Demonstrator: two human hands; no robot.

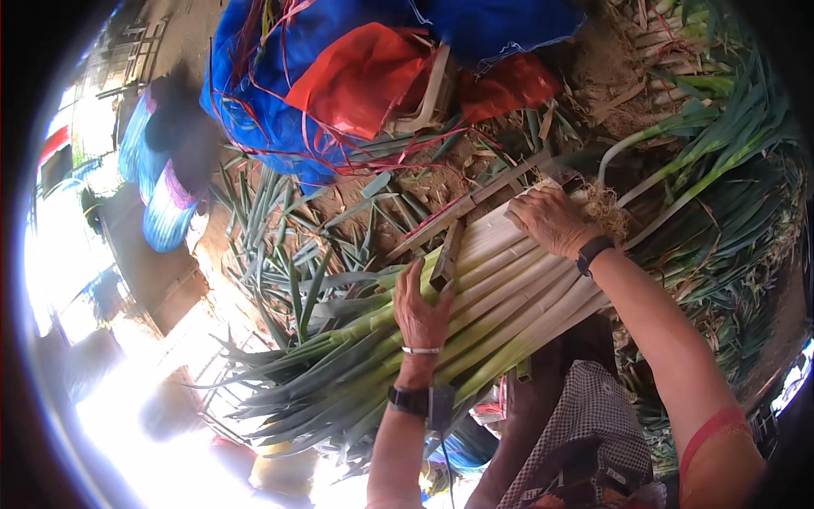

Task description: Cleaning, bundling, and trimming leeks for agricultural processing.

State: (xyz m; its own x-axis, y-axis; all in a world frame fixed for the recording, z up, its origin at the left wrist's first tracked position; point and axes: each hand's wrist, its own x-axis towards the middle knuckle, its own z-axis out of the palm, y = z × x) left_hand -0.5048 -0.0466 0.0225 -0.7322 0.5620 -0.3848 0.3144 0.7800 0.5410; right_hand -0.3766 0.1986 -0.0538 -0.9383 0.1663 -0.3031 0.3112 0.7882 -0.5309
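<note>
A thick layer of long green onions, probably Welsh onions, lies across a wooden rack before me. White shanks point to the upper right and green leaves spread to the lower left. My left hand rests on the green part beside an upright wooden peg, thumb and fingers apart. Over the white shanks near the root end lies my right hand, its fingertips bent down by the far edge; whether they grip is unclear. Stringy roots show beside my right wrist.
Beyond the rack lie blue plastic sheeting, red plastic and pink ties. Cut leaves litter the soil. More onions are heaped at right. Blue-and-white bundles stand left; glare washes out the lower left.
</note>
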